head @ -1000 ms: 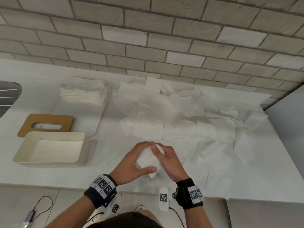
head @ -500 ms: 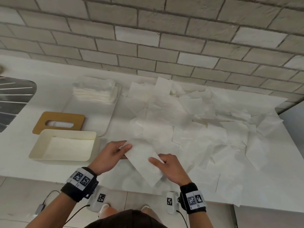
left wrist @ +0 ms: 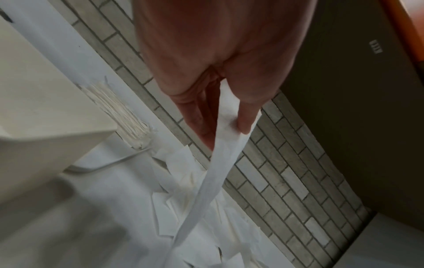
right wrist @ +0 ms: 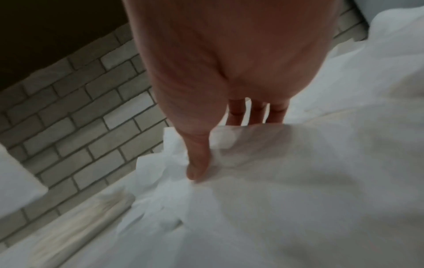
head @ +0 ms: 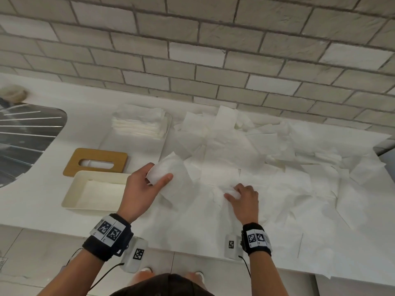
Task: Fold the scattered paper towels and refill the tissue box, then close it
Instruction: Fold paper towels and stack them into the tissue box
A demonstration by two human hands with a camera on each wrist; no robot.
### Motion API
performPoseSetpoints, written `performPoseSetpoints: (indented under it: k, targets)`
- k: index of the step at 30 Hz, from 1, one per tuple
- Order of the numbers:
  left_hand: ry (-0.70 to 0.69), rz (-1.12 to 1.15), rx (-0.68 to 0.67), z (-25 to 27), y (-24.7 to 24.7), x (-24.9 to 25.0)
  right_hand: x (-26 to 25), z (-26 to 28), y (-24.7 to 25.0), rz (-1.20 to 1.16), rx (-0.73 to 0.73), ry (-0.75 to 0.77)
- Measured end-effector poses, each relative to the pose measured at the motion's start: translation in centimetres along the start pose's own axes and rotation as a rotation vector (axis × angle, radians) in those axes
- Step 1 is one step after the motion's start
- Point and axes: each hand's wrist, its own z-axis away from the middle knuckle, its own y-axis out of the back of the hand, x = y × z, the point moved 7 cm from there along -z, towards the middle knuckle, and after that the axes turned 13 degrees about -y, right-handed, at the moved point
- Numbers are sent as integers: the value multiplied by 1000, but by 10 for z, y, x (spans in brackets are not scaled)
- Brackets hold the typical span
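Note:
My left hand (head: 157, 180) pinches a folded white paper towel (head: 171, 174) between thumb and fingers, lifted just right of the open cream tissue box (head: 70, 199); the left wrist view shows the same folded towel (left wrist: 220, 163) hanging from the fingers. My right hand (head: 234, 194) pinches another loose paper towel (head: 222, 189) in the scattered pile (head: 267, 159); in the right wrist view the thumb (right wrist: 198, 163) pushes into bunched towel (right wrist: 252, 163). The box's wooden slotted lid (head: 95, 161) lies behind the box. A stack of folded towels (head: 139, 122) sits on a white tray (head: 162, 146).
A brick wall (head: 192, 50) runs along the back of the white counter (head: 32, 199). A metal sink (head: 23, 135) lies at the far left. Loose towels overhang the counter's front edge at the right (head: 320, 263).
The towel, unfolded between both hands half a second ago, now hangs folded from my left hand alone, carried left toward the box. My right hand moved right and took hold of another loose towel.

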Motion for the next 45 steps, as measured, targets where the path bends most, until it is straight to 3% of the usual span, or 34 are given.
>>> performPoseSetpoints:
  k: [4,8,10,15,18,25,28,30,33,35,37,41,45]
  targets:
    - [17,100,41,-7,14,-3,-41,44,44,-378,-62,116]
    - [-13,97,-35,-12,20,-4,-134,116,81,-660,-427,297]
    - [-46,122,-117,-14,21,1,-172,139,82,-734,-492,339]
    - [-32,289,-249,-11,32,20,-222,146,50,-646,-307,392]
    - [42,325,-258,-7,51,17,-240,154,33,-669,-338,375]
    - [72,392,-204,7,93,19,-263,179,4,-678,-206,325]
    - [-92,163,-259,10,109,17,-273,192,-6,-681,-164,311]
    - [-183,0,-272,11,116,8,-281,201,-12,-756,-215,282]
    - [-116,-11,-85,10,142,-18,-283,206,-39,-721,-427,196]
    - [-29,27,83,9,168,-35,-272,204,-59,-595,-471,166]
    - [0,-88,156,11,192,-50,-259,196,-72,-587,-431,114]
    - [61,-341,140,18,216,-94,-252,183,-90,-585,-265,38]
    - [27,-683,1,16,204,-126,-268,174,-120,-168,-17,192]
